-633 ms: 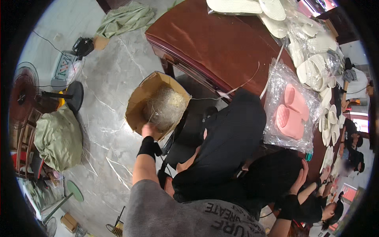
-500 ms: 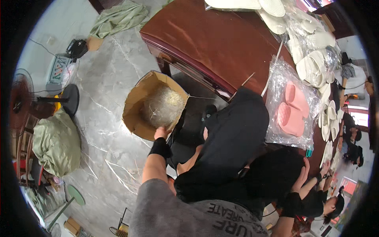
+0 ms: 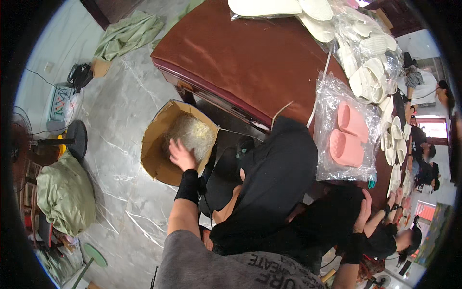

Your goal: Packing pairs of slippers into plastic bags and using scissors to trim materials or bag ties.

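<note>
From far away I see the left hand, fingers spread, over the cardboard box of clear plastic film beside the brown table, and the right hand, fingers extended, against the knee.

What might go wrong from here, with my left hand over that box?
Left hand: spread over the wispy clear filling in the box, it could catch strands and drag some out.

String: it runs from the box's rim toward the knee, so shifting that leg might snag it and tip the box.
</note>
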Motion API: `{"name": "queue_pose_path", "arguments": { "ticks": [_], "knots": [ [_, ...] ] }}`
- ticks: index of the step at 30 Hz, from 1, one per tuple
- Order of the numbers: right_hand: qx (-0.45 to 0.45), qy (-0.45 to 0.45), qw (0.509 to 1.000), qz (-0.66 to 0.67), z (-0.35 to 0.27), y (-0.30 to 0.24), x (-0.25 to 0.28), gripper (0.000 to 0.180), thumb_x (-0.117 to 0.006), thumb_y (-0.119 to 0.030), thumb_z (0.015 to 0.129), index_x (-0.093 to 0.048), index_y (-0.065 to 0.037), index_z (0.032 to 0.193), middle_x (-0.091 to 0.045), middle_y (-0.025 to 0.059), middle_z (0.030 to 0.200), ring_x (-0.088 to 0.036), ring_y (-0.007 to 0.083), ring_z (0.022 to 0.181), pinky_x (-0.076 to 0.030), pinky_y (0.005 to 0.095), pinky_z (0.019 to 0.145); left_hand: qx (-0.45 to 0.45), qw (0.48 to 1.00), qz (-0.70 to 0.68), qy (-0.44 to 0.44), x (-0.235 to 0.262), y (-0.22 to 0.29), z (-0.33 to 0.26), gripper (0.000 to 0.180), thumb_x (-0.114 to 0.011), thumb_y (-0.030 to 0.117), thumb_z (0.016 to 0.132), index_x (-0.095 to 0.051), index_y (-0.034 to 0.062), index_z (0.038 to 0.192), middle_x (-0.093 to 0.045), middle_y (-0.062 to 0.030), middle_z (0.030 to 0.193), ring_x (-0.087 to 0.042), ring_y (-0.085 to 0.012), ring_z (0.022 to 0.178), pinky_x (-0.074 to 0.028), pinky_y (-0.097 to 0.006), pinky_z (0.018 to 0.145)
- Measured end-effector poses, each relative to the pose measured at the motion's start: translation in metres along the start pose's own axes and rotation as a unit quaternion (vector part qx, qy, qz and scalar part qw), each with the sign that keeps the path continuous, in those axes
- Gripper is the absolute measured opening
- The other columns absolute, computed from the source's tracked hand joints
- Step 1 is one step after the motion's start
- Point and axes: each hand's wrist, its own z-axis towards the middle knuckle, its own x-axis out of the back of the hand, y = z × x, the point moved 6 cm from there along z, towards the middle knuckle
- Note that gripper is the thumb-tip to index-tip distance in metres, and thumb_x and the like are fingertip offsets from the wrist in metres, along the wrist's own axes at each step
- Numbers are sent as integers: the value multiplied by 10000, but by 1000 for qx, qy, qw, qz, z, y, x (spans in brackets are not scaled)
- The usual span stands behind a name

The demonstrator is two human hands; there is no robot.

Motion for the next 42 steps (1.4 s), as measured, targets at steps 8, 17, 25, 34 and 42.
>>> {"name": "queue_pose_path", "arguments": {
  "ticks": [8, 17, 25, 34, 42],
  "knots": [
    [4, -11, 997, 72, 20, 15, -12, 404, -436, -209, 1071, -597, 38, 1348, -579, 151, 1417, -477, 288, 1383, -287, 394, 1194, -298, 765, -323, -472, -93, 231, -51, 598, -678, 219, 899, -488, 88, 1451, -559, -205, 1383, -524, -372, 1304, -425, -455, 1046],
    [24, -17, 995, 91, 20, 8, -11, 380, -465, -216, 1069, -621, 1, 1338, -574, 140, 1423, -483, 280, 1374, -301, 384, 1188, -111, 958, -136, -228, -91, 109, 4, 308, -611, 288, 976, -711, 18, 1087, -715, -252, 1016, -695, -433, 955, -553, -485, 804],
    [26, 1, 995, 98, 21, 25, -5, 377, -480, -240, 1065, -642, -16, 1321, -582, 136, 1408, -497, 285, 1357, -316, 387, 1179, -167, 958, -23, -234, -52, 84, -11, 208, -582, 234, 956, -687, 56, 975, -705, -220, 985, -692, -435, 902, -560, -524, 774],
    [-4, -9, 995, 95, 38, 27, -15, 428, -467, -279, 1049, -638, 27, 1295, -578, 168, 1404, -503, 308, 1351, -312, 415, 1180, -230, 880, 212, -357, -190, 122, -6, 401, -487, 217, 1003, -625, 154, 1374, -596, -96, 1437, -737, -299, 991, -609, -431, 770],
    [-53, -13, 994, 93, 59, 38, -40, 466, -457, -314, 1040, -627, 45, 1283, -571, 173, 1400, -502, 301, 1337, -299, 425, 1183, -279, 847, 265, -366, -267, 93, 31, 410, -535, 258, 1007, -594, 160, 1401, -619, -39, 1385, -731, -245, 968, -609, -384, 749]
  ]
}}
